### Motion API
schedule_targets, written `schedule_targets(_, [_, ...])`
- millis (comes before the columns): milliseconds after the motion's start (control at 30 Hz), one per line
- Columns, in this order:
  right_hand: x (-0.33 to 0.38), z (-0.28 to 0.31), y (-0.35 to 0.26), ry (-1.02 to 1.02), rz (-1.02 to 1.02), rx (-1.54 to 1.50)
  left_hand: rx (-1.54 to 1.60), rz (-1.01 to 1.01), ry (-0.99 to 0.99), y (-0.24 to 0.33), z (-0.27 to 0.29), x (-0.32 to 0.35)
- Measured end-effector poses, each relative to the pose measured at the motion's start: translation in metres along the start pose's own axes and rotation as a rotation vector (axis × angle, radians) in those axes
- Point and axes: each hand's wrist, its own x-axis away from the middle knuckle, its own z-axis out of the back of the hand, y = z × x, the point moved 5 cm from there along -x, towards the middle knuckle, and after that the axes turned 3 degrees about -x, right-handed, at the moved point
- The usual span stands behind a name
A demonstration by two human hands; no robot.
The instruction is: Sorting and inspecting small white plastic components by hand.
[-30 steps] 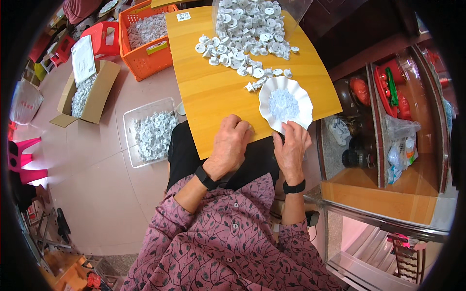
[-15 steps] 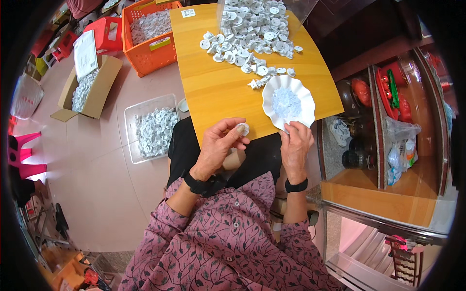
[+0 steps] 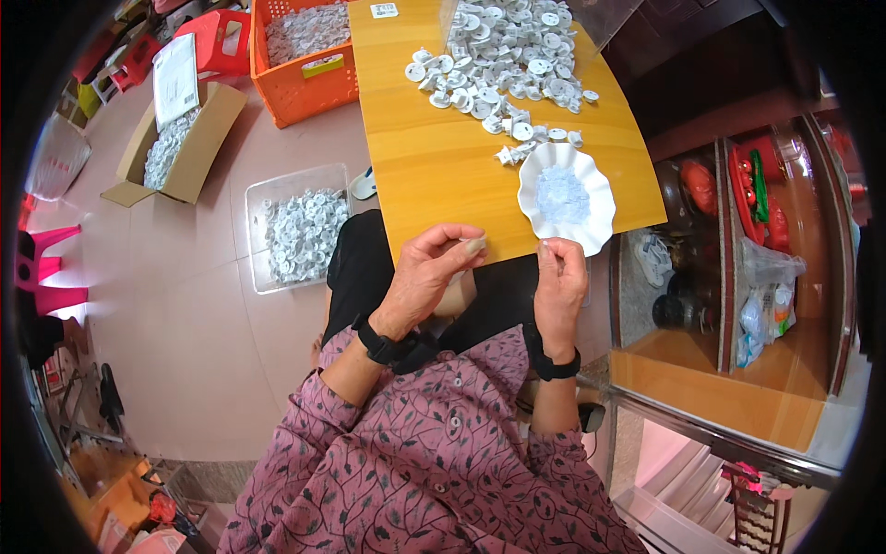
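Observation:
My left hand [image 3: 429,277] is closed in a pinch at the near edge of the wooden board [image 3: 415,175]. Between its thumb and forefinger is a small white round plastic part, now mostly hidden by the fingers. Just below the near rim of a white scalloped dish [image 3: 602,210], my right hand [image 3: 560,295] is pinched too; whatever its fingertips hold is too small to make out. Small pale bluish-white pieces [image 3: 562,195] lie heaped in the dish. Beyond it, a pile of white plastic parts [image 3: 512,60] with round heads spreads over the board.
Left of my legs, a clear plastic bin [image 3: 258,263] of similar white parts stands on the floor. An orange crate [image 3: 309,92] and an open cardboard box [image 3: 208,152], both filled with small pieces, stand farther off. Shelves [image 3: 724,277] holding bags and jars rise on the right.
The whole view has shifted slightly. My right fingers have drawn together into a pinch and lowered at the dish's rim. My left hand has turned, so the white part shows less.

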Motion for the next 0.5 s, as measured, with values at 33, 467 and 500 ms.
schedule_targets(33, [0.0, -0.003, 0.001, -0.057, -0.219, -0.27, 0.009, 0.0, 0.003, 0.0, 0.001, 0.0])
schedule_targets(467, [0.008, -0.018, -0.028, -0.217, -0.498, -0.646, 0.017, -0.076, -0.086, 0.006, -0.004, 0.001])
schedule_targets(500, [0.008, -0.019, -0.028, -0.227, -0.492, -0.644, -0.001, -0.093, -0.106, 0.005, -0.003, 0.001])
